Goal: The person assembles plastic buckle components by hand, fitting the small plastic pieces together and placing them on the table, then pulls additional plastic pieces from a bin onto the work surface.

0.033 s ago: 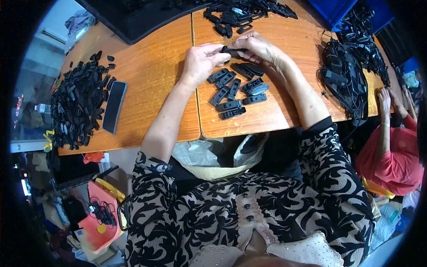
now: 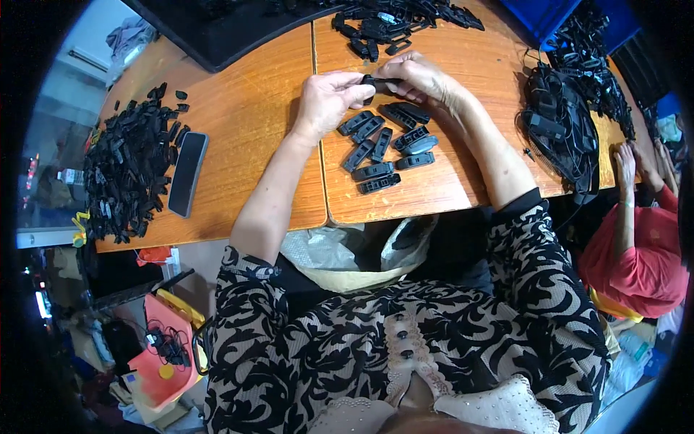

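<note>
Between my two hands is a small black plastic part [image 2: 370, 81], mostly covered by fingers. My left hand [image 2: 329, 101] pinches its left end with thumb and fingertips. From the other side my right hand [image 2: 416, 78] grips its right end, fingers curled. Just nearer to me on the wooden table [image 2: 253, 166] lie several loose black plastic housings [image 2: 381, 145], oblong with slots cut in them. Two of these housings [image 2: 405, 113] rest close under my right hand. What joins the held part together, if anything, cannot be made out.
A big heap of black parts [image 2: 130, 166] covers the table's left, beside a dark phone [image 2: 188, 173]. More black parts [image 2: 383, 32] lie at the back, near a black tray [image 2: 210, 36]. A black mesh bag [image 2: 557, 130] and a co-worker in red [image 2: 636, 246] are at right.
</note>
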Demonstrator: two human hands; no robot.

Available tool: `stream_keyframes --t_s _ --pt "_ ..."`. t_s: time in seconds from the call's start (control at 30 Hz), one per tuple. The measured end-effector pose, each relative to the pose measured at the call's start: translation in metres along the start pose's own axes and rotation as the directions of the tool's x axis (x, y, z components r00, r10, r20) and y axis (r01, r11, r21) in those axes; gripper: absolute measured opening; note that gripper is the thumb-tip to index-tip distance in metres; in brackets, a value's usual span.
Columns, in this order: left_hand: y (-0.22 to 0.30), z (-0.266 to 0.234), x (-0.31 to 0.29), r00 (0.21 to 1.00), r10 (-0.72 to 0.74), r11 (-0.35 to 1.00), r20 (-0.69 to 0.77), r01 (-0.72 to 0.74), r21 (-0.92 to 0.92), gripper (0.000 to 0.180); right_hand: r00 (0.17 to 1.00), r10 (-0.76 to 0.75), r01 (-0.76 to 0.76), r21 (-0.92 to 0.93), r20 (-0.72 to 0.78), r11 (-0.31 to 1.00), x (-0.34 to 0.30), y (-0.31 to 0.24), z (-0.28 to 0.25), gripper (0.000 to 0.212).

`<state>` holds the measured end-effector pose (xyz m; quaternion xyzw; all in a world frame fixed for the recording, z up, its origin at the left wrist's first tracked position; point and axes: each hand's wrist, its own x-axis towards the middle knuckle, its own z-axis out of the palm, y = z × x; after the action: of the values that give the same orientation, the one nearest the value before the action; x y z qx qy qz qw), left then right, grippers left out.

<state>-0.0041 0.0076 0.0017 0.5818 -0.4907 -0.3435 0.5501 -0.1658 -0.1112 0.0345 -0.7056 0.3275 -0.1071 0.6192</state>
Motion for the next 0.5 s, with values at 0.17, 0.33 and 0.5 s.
stream_keyframes --t_s 0.17,0.33,0.5 --pt "-0.002 -0.002 0.001 0.987 0.157 0.980 -0.008 -0.155 0.128 0.028 0.993 0.012 -0.019 0.066 0.115 0.998 -0.002 -0.002 -0.004 0.026" --pt "-0.003 0.003 0.006 0.946 0.323 0.933 0.016 -0.321 0.161 0.026 0.992 -0.072 0.064 0.083 0.104 0.994 -0.008 0.001 -0.008 0.036" --pt "-0.003 -0.006 0.003 0.902 0.430 0.893 0.032 -0.431 0.127 0.026 0.985 -0.124 0.110 0.109 0.123 0.988 -0.017 -0.008 0.000 0.033"
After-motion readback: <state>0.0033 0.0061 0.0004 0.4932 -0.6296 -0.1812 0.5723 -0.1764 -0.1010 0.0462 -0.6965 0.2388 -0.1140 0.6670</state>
